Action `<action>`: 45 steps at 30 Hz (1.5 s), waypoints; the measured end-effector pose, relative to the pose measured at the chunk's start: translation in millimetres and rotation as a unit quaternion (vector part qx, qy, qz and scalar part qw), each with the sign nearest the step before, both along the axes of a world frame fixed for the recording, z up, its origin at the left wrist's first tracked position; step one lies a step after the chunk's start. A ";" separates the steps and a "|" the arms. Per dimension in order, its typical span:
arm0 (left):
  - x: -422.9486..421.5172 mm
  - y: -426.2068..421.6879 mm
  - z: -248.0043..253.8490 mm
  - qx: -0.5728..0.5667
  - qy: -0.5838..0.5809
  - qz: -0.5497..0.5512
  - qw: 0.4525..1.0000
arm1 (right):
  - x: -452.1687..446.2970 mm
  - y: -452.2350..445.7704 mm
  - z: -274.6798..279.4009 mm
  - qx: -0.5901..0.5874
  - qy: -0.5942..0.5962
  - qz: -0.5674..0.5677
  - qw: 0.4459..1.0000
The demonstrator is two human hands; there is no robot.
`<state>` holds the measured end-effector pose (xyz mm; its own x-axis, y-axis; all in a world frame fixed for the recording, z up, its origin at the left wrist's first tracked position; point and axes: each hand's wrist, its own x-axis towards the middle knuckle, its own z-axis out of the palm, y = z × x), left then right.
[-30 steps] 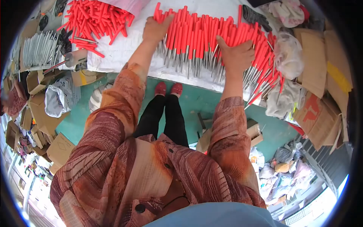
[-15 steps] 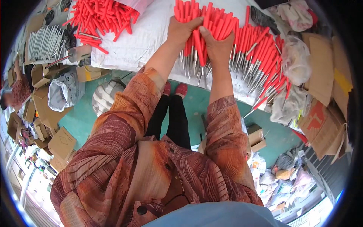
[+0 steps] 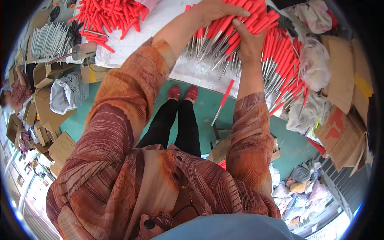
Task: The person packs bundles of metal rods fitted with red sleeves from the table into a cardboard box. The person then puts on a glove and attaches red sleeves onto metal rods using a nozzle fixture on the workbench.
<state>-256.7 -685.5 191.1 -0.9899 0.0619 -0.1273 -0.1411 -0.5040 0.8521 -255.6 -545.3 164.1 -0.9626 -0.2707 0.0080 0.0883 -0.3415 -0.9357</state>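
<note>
A thick bundle of red-handled metal rods is gripped between my two hands, red ends up and away, bare metal ends toward me. My left hand is closed over the bundle's far left side, its fingers stretched across the handles. From the right, my right hand closes round the bundle, thumb pointing up near the left fingertips. A single red-handled rod is apart from the bundle, tilted past the table's front edge over the floor. To the right lies a row of more red-handled rods.
A heap of red handles lies on the white-covered table at left. Beyond it are plain grey rods. Plastic bags and cardboard crowd the right. Open boxes and a white sack stand left.
Both hands have moved right with the bundle, which now leans over to the right. One red-handled rod has come away and dropped past the table edge.
</note>
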 end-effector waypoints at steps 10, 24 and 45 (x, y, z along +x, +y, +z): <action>113.9 -95.7 9.8 -0.369 0.160 0.108 0.909 | 56.8 -43.6 3.9 0.171 0.193 0.106 0.960; 211.4 -114.8 -87.5 -0.372 0.142 0.070 0.915 | 99.6 -71.3 -60.2 0.116 0.275 0.265 0.917; 117.0 15.1 59.5 -0.017 -0.144 -0.094 0.985 | 115.2 45.3 77.3 -0.164 -0.174 0.142 0.961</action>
